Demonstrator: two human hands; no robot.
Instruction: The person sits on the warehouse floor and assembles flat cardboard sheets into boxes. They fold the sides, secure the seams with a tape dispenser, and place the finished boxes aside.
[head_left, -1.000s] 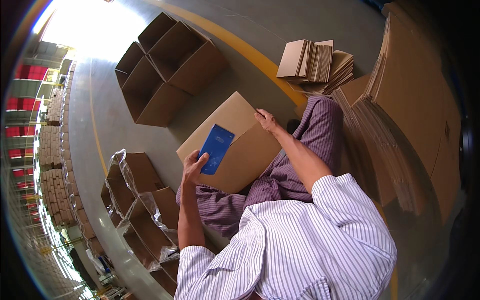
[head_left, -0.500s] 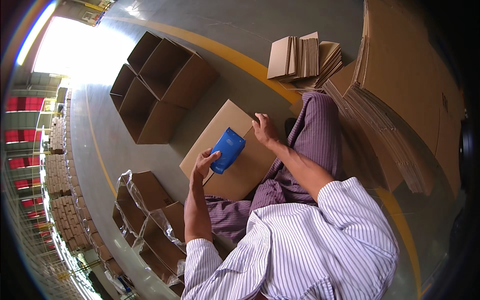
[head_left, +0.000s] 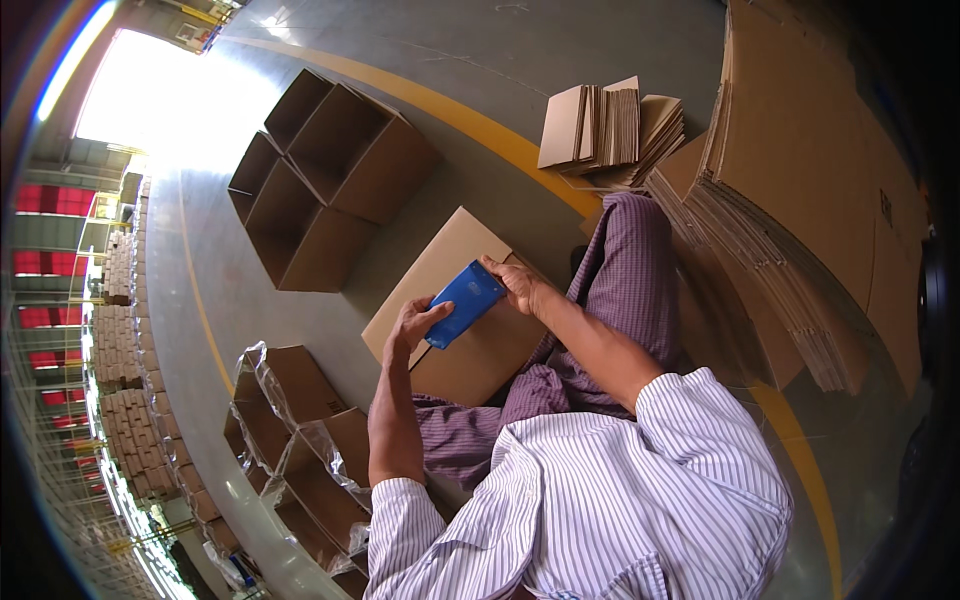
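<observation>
A blue tape dispenser [head_left: 466, 305], judging by its flat-sided shape, is held between my hands above a closed cardboard box [head_left: 440, 260]. My left hand [head_left: 416, 322] is closed round its left side, thumb on top. At its upper right corner, the fingers of my right hand [head_left: 515, 284] are closed on the edge; the fingertips are partly hidden. The box lies in front of my crossed legs, and a dark seam shows along its top near my right hand.
Several open-topped boxes [head_left: 335, 235] stand at the far left. More open boxes with clear plastic film [head_left: 262, 372] are at the near left. Flat cardboard pieces [head_left: 610, 125] are stacked beyond my knee. Tall stacks of flattened cartons [head_left: 810, 170] rise close on my right.
My right hand has come in from the box's right side and taken hold of the blue tape dispenser. The dispenser has tilted and shifted slightly right; my left hand still grips it.
</observation>
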